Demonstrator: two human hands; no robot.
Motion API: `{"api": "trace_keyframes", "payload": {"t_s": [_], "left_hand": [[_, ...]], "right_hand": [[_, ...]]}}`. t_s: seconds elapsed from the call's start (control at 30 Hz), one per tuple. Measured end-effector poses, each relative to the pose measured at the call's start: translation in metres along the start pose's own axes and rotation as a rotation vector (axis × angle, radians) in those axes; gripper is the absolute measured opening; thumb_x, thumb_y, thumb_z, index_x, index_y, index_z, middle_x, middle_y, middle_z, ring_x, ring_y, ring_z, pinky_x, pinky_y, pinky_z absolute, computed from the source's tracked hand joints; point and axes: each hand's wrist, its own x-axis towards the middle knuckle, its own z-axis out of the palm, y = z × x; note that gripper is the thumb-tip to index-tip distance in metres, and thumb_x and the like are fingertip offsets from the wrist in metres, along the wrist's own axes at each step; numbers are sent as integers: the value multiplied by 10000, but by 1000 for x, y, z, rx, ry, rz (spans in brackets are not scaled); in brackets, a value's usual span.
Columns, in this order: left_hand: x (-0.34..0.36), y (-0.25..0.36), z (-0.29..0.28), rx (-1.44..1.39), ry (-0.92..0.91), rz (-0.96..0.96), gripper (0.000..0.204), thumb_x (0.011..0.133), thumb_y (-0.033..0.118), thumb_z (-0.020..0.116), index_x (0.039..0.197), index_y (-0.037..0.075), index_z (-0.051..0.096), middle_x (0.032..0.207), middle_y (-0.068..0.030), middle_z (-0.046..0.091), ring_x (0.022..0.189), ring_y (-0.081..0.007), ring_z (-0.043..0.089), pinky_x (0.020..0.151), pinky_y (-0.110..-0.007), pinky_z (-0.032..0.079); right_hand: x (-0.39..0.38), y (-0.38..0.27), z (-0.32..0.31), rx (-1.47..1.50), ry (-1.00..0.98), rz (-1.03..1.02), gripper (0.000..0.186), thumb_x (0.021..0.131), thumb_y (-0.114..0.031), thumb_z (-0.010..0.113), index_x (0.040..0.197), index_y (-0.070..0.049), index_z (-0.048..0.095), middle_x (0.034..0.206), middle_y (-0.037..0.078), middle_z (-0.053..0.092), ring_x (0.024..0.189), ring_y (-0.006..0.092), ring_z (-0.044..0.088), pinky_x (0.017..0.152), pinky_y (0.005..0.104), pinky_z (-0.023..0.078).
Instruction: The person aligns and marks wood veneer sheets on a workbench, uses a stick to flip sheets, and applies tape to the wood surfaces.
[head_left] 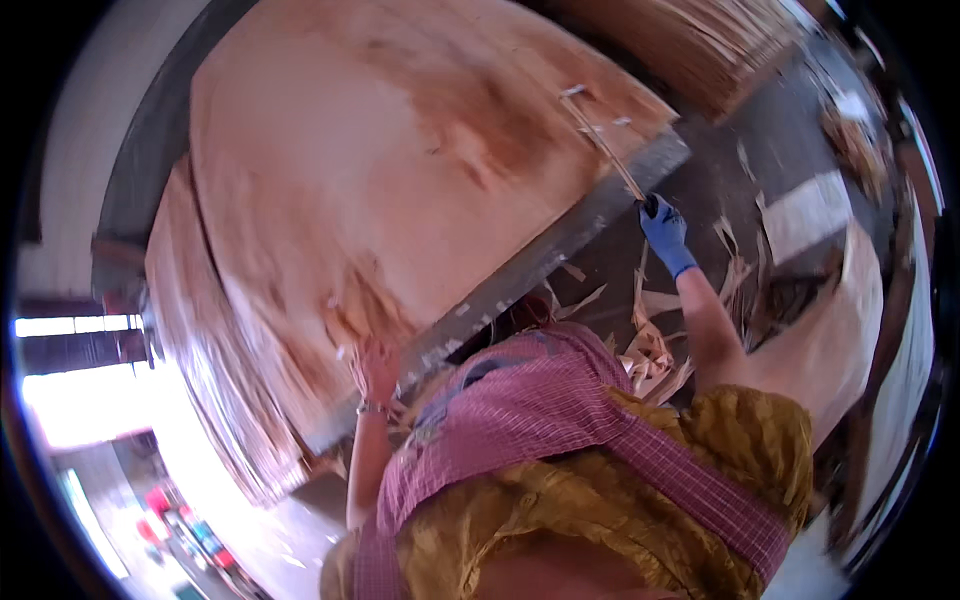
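A large, thin wood veneer sheet (340, 170) with brown grain patches lies on a grey-edged table (560, 245) in front of me. My left hand (375, 368), bare and with a band at the wrist, rests at the sheet's near edge. Its fingers are stretched out over the wood, slightly blurred. In a blue glove, my right hand (666, 236) is closed round the dark end of a long thin stick (610, 152). The stick reaches over the sheet's right corner, its far tip beside small white scraps (622, 121).
More stacked veneer (700, 50) stands beyond the far right corner. Torn veneer strips (650, 345) litter the floor to my right, near a pale loose sheet (808, 214). At the left, another stack of sheets (215, 350) hangs over the table's side.
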Motion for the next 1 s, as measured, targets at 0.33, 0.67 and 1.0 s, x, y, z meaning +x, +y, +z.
{"api": "trace_keyframes", "payload": {"t_s": [0.33,0.67,1.0], "left_hand": [[-69,-89,22,-1281,832,-1478,225,864,193,575,980,1,555,861,-117,609,700,-270,655,573,-336,524],[-67,-111,9,-1951,921,-1597,168,905,119,435,1013,-9,445,997,-200,588,865,-349,639,661,-417,558],[-71,-97,8,-2135,553,-1664,321,895,185,509,1144,-4,436,1019,-192,611,812,-323,644,634,-431,546]], "right_hand": [[-20,-15,102,-18,-58,-120,442,907,-358,604,1116,29,635,1069,180,674,953,322,651,814,419,497],[-73,-143,109,671,-538,276,379,876,-372,677,920,4,686,723,31,659,602,140,551,557,304,436],[-110,-203,116,155,-363,-97,504,901,-488,574,990,-1,668,951,165,698,841,298,662,731,401,491]]}}
